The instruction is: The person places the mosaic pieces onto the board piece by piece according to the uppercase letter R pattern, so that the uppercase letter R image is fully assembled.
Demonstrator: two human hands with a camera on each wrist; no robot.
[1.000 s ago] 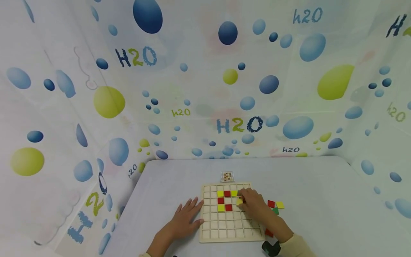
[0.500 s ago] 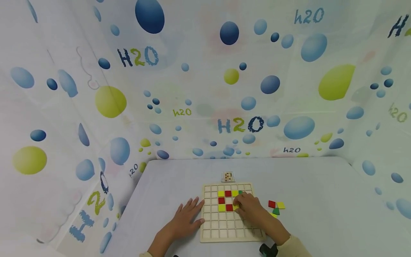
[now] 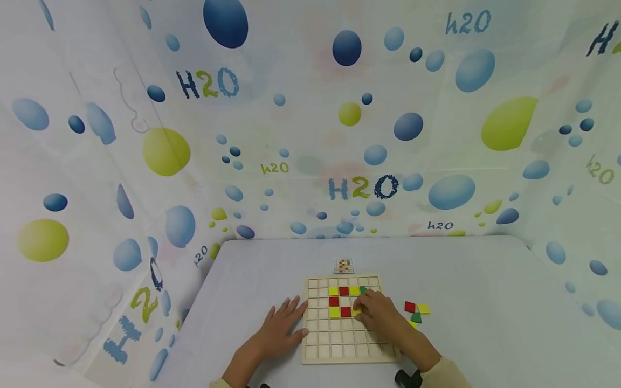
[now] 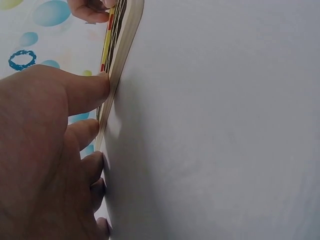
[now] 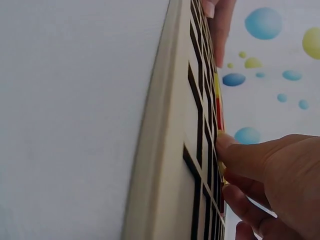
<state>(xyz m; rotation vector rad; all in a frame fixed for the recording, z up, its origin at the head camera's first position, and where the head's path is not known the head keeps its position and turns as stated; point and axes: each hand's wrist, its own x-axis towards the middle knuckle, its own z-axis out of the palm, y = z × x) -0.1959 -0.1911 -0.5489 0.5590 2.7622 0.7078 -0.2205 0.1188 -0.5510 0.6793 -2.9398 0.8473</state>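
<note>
Tile-setting step in hand, by the look of it: right hand (image 3: 383, 318) lies over the grid board (image 3: 339, 345), fingertips down on a yellow tile (image 3: 357, 312) in the row of the lower red tile (image 3: 345, 311). Whether the fingers pinch the tile or only press it, the pictures do not show; in the right wrist view a fingertip (image 5: 226, 142) meets the board face, the tile barely visible edge-on.

Left hand (image 3: 278, 328) lies flat on the table (image 3: 485, 302), fingers straight and spread, fingertips against the board's left edge, bracing it; the left wrist view shows a finger (image 4: 85, 90) touching the board rim (image 4: 125, 40).

On the board: yellow and red tiles forming a ring near the upper middle, a green bit (image 3: 363, 290) at its upper right, partly hidden by the hand.

Judgement: the yellow tile is being seated in its cell. The next move likely calls for pressing it flush and lifting the fingers without disturbing its neighbours, the left hand holding the board from sliding.

Loose tiles (image 3: 416, 312), red, yellow and green, lie on the table just right of the board. A small pattern card (image 3: 343, 265) lies just beyond the board's far edge.

Table pale grey-white, matte. Walls around it hung with white sheeting (image 3: 310, 134) printed with blue and lime bubbles and "H2O" lettering
</note>
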